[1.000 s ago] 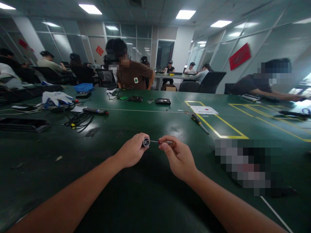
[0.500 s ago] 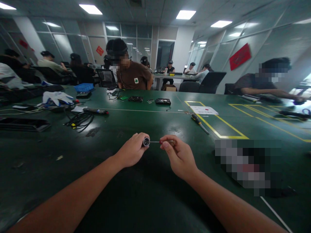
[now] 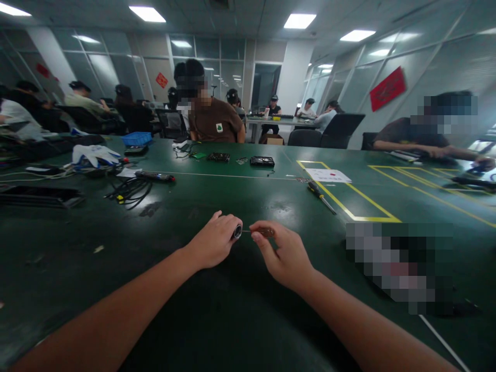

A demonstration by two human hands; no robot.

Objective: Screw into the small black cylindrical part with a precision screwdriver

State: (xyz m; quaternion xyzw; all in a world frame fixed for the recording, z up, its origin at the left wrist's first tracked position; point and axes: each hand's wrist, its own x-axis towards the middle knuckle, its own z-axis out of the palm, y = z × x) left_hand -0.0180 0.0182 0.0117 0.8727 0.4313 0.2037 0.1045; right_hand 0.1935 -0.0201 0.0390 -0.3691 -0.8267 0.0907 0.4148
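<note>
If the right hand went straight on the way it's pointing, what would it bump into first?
Probably the round tube-like piece in the left hand: the right hand points its thin screwdriver that way. The tip may already touch it; the depth is hard to tell.

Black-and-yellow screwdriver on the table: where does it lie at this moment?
In the head view, the screwdriver lies right of centre, beyond the right hand, beside a yellow line, its handle near the white paper.

Hollow cylinder [image 3: 237,232], grey rim, dark inside, slim screwdriver [image 3: 267,232], translucent handle, roughly level, shaft toward cylinder
</note>
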